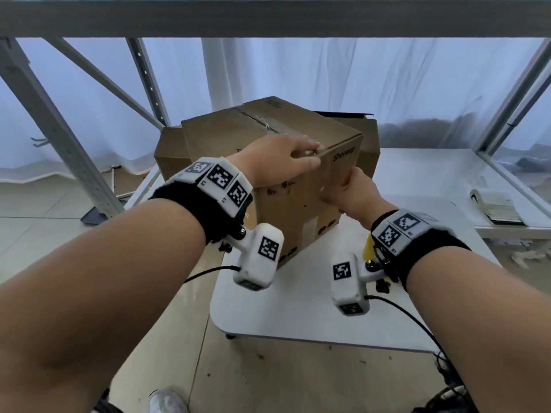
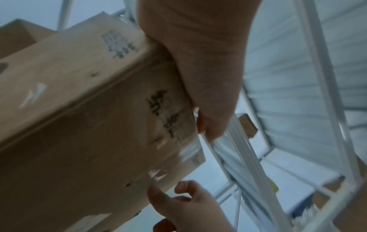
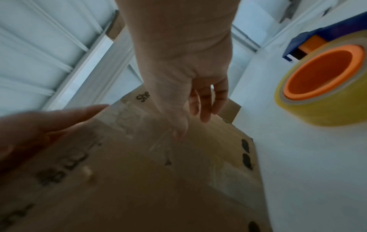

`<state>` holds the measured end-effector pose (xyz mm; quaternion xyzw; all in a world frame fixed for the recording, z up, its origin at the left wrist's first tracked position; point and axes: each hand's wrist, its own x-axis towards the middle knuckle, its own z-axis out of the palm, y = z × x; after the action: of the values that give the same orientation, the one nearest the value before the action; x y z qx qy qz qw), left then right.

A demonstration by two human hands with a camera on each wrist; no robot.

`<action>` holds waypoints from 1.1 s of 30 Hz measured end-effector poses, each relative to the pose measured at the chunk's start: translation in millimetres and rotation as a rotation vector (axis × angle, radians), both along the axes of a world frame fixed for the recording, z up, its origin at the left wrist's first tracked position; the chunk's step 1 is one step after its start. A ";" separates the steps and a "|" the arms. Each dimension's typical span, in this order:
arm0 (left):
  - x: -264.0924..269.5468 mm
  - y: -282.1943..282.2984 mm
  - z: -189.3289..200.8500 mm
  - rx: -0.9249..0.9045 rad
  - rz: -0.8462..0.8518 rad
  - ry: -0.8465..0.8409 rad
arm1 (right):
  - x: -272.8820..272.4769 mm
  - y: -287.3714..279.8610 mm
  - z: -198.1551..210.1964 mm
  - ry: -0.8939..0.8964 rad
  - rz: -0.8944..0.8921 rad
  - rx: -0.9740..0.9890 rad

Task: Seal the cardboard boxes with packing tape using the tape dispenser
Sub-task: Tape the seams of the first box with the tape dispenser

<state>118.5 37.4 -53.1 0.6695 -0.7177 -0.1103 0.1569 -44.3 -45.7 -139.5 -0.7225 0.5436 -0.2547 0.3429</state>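
Your left hand [image 1: 280, 160] lies over the top near edge of the cardboard box [image 1: 268, 150], fingers curled over that edge and thumb on the front face. Your right hand [image 1: 353, 192] touches the box's near corner with loosely bent fingers (whether it actually grips, I cannot tell). The box sits on the white table [image 1: 298, 317]. The tape dispenser [image 3: 317, 75], carrying a yellowish roll, stands on the table just right of the box.

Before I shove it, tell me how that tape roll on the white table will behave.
The tape roll lies flat on its side on the white table, so it should slide, not roll. It seems mounted on the blue dispenser, so both probably move together. Its glossy yellow film may be slippery.
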 end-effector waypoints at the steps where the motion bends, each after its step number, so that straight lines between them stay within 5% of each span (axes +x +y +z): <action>1: 8.8 2.2 2.3 -0.046 0.033 0.166 | 0.8 2.0 9.0 0.021 -0.047 -0.092; 3: 32.6 4.1 1.6 -0.083 0.124 0.255 | 3.9 14.4 31.1 -0.054 -0.142 -0.322; 6: 57.5 5.3 -4.5 0.058 0.172 -0.053 | 17.8 36.8 60.8 -0.047 0.017 -0.692; 9: 50.9 7.5 -6.6 -0.006 0.200 -0.153 | 30.7 55.8 73.1 0.275 0.249 -0.650; 13: 45.2 18.1 0.1 -0.037 0.334 -0.088 | 34.3 76.2 72.4 0.672 0.447 -0.666; 16: 47.8 28.3 4.2 -0.005 0.341 -0.138 | 27.3 77.6 72.9 0.821 0.477 -0.758; 22: 15.0 52.1 4.4 -0.140 0.178 -0.338 | -15.0 66.6 86.0 0.700 0.460 -0.551; 26: -14.4 38.3 11.5 -0.207 0.100 -0.304 | -35.9 60.3 95.9 0.523 0.475 -0.384; 28: -26.6 18.2 11.5 -0.082 0.043 -0.242 | -27.1 59.7 92.6 0.356 0.379 -0.417; 33: -38.4 -10.5 5.8 0.257 0.047 -0.255 | 0.3 50.8 82.5 0.430 0.240 -0.556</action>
<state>80.0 26.9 -47.3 0.7091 -0.6959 -0.1117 -0.0196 -44.1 5.1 -57.0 -0.8836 0.4247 -0.1931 0.0388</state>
